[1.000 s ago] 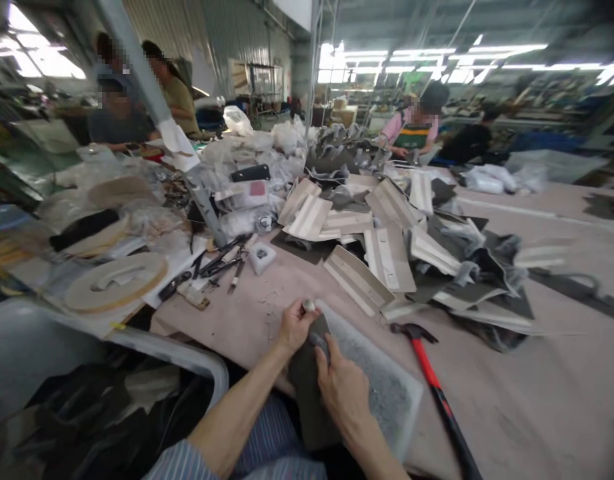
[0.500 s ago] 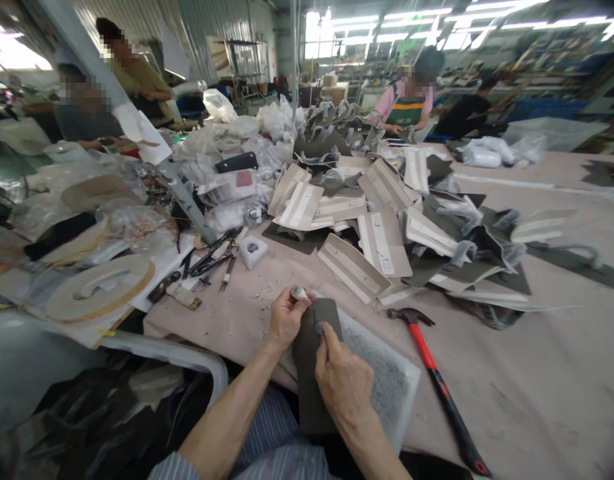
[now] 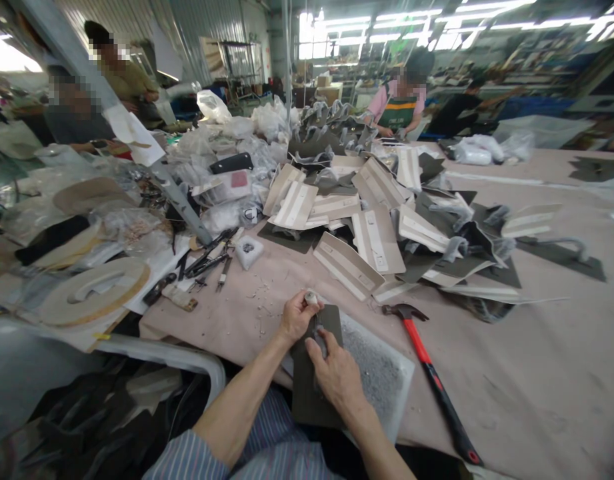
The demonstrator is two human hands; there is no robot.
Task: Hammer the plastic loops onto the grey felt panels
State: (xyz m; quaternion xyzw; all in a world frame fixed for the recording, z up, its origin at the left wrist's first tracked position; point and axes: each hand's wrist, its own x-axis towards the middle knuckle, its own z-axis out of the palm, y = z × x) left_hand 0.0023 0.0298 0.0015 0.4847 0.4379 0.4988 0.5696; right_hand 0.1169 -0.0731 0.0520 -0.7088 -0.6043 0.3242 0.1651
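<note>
Dark panel (image 3: 309,407) at the near edge of the table (image 3: 531,380), just in front of the worker. Long axis runs almost straight out from the lap: near end over the lap, far end aimed at the heap of cream panels (image 3: 378,243). Its far right side overlaps a pale slab (image 3: 379,373); whether the two touch, I can't make out.

Left hand (image 3: 295,319) at the panel's far left corner, thumb and fingers closed around a small whitish knob (image 3: 311,297), rounded end up. Right hand (image 3: 339,377) lies over the panel's right half, thumb and forefinger pointing up its length, near a greyish strip (image 3: 317,325). Other fingers curled; from here I can't tell if anything is pinched.

Hammer (image 3: 419,347) right of the slab, apart from it: claw head toward the heap, red-and-black handle slanting back toward the near edge. Hand tools (image 3: 211,257) and a small white pouch (image 3: 249,251) lie farther left. Co-worker in a green apron (image 3: 401,115) beyond the heap
</note>
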